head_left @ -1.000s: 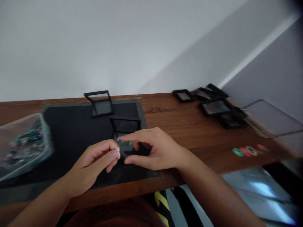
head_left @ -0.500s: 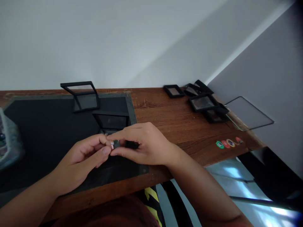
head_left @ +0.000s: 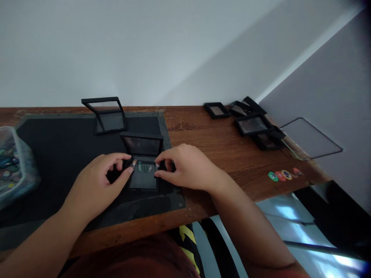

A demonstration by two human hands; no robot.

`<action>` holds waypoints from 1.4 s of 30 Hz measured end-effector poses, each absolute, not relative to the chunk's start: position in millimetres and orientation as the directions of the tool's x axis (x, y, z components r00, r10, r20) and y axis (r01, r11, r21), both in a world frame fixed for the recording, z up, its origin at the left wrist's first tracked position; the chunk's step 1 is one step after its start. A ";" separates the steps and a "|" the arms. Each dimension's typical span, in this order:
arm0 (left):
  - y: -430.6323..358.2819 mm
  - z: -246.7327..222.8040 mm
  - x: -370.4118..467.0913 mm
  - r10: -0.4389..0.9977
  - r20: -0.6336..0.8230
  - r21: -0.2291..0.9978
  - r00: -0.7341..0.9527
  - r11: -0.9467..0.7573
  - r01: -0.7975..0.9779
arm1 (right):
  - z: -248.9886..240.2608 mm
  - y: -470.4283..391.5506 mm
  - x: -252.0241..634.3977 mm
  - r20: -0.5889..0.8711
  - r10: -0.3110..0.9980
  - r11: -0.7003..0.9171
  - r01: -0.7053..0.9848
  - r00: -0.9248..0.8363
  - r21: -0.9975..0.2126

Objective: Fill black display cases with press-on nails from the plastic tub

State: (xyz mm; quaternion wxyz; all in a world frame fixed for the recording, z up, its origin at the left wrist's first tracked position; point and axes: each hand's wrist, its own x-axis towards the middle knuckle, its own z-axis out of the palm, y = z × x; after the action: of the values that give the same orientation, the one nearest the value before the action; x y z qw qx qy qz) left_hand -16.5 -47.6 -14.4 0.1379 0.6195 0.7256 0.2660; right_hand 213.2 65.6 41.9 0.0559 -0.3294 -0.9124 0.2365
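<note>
An opened black display case with a film-like panel lies on the black mat, its lid tilted up behind. A row of small glassy pieces lies on the panel, among them a green piece and a pale piece. At the row's left end, my left hand has thumb and forefinger closed about a small brownish piece. My right hand pinches a small shiny piece over the case's right edge. What kind these pieces are is too small to tell.
A clear tub of mixed colourful pieces stands at the left. Another opened case is behind on the mat. More black cases are stacked at the right, near a wire frame and round stickers on the wooden table.
My hands were together over the case with a small shiny piece between them. They have moved apart to either side of the row, uncovering the panel. The view has shifted slightly.
</note>
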 end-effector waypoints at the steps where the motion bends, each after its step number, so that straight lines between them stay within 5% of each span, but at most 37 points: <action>1: -47.2 -14.5 -16.8 0.974 0.128 0.556 -0.185 0.084 0.827 | 40.9 65.3 211.9 -0.065 0.626 0.673 0.581 -0.777 -0.457; 14: -41.6 -16.6 -18.9 0.990 0.133 0.494 -0.048 -0.025 0.869 | 35.3 63.5 208.6 -0.072 0.623 0.688 0.590 -0.779 -0.422; 42: -40.5 -15.2 -23.4 0.993 0.098 0.557 -0.061 -0.004 0.830 | 37.6 71.2 218.5 0.016 0.659 0.648 0.557 -0.752 -0.519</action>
State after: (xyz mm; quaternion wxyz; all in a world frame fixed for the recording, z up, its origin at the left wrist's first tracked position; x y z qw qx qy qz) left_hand -23.4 -40.5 -15.2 0.1663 0.6647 0.6859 0.2451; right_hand 218.5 71.2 37.6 0.1020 -0.3370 -0.9020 0.2497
